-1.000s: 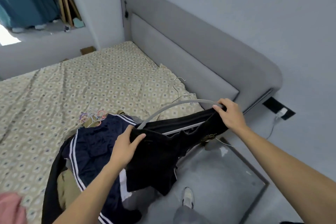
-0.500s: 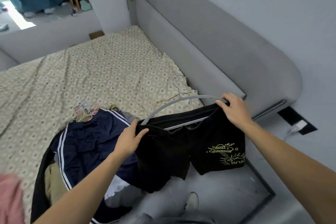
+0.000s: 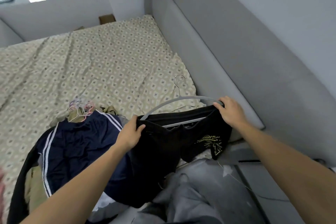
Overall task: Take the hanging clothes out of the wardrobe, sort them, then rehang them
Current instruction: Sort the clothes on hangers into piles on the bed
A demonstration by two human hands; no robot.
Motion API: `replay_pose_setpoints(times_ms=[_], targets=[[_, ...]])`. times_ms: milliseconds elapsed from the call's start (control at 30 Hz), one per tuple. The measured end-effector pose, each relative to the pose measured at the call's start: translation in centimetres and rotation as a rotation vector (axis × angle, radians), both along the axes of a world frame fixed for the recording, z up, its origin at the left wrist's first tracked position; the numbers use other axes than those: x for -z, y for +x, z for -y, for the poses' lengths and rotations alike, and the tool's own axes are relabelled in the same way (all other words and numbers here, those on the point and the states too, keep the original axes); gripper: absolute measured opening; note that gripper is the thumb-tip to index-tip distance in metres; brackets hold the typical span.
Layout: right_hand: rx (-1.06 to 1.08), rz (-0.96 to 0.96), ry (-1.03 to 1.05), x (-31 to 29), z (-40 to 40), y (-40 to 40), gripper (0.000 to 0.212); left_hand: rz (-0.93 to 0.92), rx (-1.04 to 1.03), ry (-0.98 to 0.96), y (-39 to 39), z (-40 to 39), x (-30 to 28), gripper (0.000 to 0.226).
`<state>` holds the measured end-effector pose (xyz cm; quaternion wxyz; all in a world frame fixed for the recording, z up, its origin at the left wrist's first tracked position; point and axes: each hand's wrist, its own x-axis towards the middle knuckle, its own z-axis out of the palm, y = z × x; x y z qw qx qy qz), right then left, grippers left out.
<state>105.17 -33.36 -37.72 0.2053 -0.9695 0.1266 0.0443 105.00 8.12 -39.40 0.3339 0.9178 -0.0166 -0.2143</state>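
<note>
while hands (image 3: 130,133) (image 3: 230,112) grip them, black shorts (image 3: 174,140) hang on hanger (image 3: 174,101).

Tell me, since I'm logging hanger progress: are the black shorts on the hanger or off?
On. The black shorts drape over the grey hanger bar; the left hand and right hand grip the waistband ends.

Black shorts (image 3: 174,140) with a yellow print hang spread on a grey hanger (image 3: 179,100), beside piled clothes (image 3: 76,149).

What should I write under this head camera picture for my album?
Two hands hold black shorts on a grey hanger over a bed.
</note>
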Motion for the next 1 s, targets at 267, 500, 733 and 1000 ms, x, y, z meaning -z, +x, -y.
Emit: replay_pose_setpoints(times_ms=[267, 500, 733, 1000], targets=[[-0.119, -0.072, 0.012, 7.1, 3.1, 16.8, 0.036, -0.037, -0.223, 0.069, 10.7, 4.5, 6.6, 0.019], [-0.301, -0.198, -0.157, 16.0, 2.2, 27.5, 0.021, -0.19, -0.202, 0.183, 20.8, 5.1, 14.0, 0.025], [-0.321, -0.206, -0.191, 19.9, 0.6, 28.6, 0.027, -0.128, -0.188, 0.205, 21.5, 4.8, 16.2, 0.046], [-0.539, -0.167, -0.066, 16.8, -8.3, 25.7, 0.05, -0.019, -0.127, 0.366, 16.5, 1.7, 11.5, 0.054]])
